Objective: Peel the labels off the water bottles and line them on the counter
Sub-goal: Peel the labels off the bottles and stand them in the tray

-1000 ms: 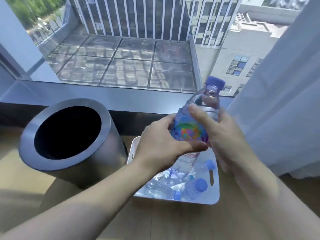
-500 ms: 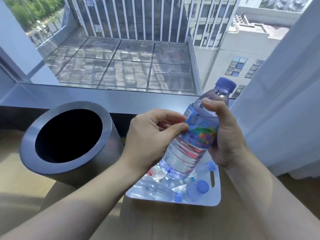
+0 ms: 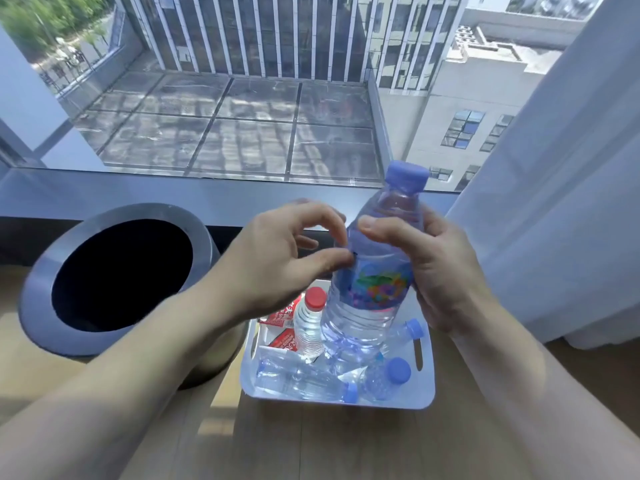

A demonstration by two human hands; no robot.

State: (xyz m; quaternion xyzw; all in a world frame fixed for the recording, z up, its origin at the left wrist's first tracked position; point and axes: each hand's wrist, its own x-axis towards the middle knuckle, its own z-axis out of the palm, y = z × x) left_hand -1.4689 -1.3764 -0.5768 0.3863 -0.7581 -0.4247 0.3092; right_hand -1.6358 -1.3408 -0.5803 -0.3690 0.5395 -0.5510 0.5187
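My right hand (image 3: 438, 268) grips a clear water bottle (image 3: 367, 317) with a blue cap, held nearly upright above the white tray (image 3: 424, 393). Its colourful label (image 3: 379, 284) wraps the middle. My left hand (image 3: 273, 268) pinches at the label's left edge with thumb and forefinger. In the tray lie several clear blue-capped bottles (image 3: 301, 379), and a red-capped bottle (image 3: 310, 322) with a red label stands among them.
A round grey bin (image 3: 41, 306) with a dark opening stands left of the tray on the wooden surface (image 3: 311, 445). A grey window sill (image 3: 138, 202) runs behind. A pale curtain (image 3: 571, 202) hangs at the right.
The bottle has been turned more upright and shifted slightly right. My left hand let go of its full grasp on the bottle and now pinches at the label's edge.
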